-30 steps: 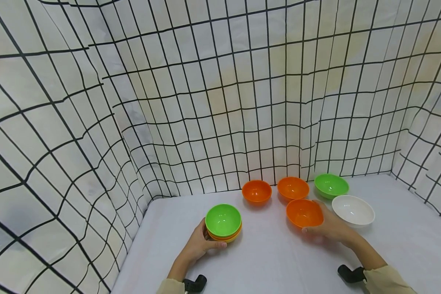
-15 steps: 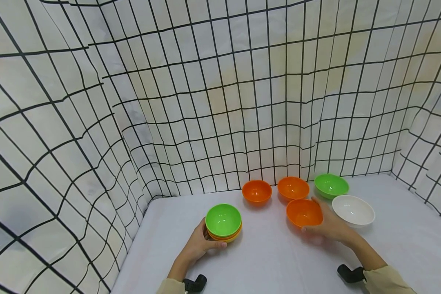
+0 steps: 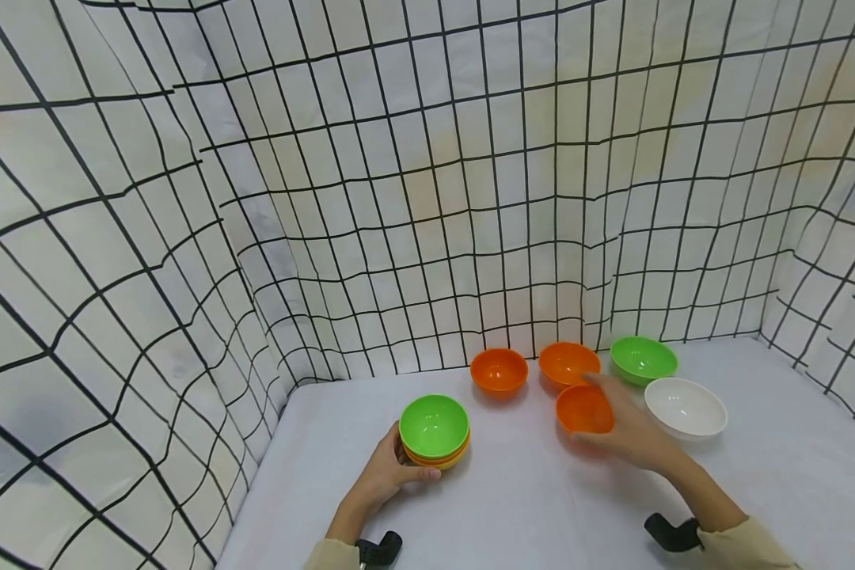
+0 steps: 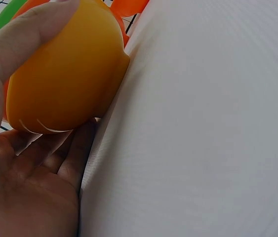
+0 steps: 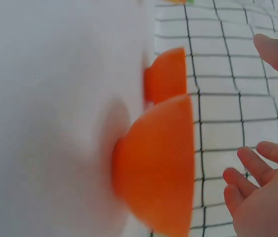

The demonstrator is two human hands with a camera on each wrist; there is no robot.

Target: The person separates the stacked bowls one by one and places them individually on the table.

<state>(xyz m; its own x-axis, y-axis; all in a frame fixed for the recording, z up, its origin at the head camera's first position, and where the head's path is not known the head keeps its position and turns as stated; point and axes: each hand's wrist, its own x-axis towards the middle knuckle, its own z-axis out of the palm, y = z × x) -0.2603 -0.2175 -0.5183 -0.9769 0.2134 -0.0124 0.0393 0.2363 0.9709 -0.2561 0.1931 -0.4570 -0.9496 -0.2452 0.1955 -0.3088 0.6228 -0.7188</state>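
My left hand (image 3: 390, 471) grips a stack of bowls from its left side. A green bowl (image 3: 435, 427) tops the stack, an orange rim shows beneath, and a yellow bowl (image 4: 69, 74) forms the bottom; its foot sits at the white tabletop in the left wrist view. In the head view my right hand (image 3: 634, 431) hovers over the right side of the front orange bowl (image 3: 580, 410), covering part of it. From the right wrist, the spread thumb and fingers (image 5: 250, 163) appear apart from the orange bowl's rim, holding nothing.
Behind stand two more orange bowls, one at the back left (image 3: 499, 374) and one at the back middle (image 3: 566, 364). A second green bowl (image 3: 643, 360) and a white bowl (image 3: 685, 408) are to the right. A grid-patterned cloth wall (image 3: 427, 198) borders the table's back edge.
My right hand has let go of the front orange bowl and shifted up and left over it. The bowl stays in place. My left hand and its stack have not moved.
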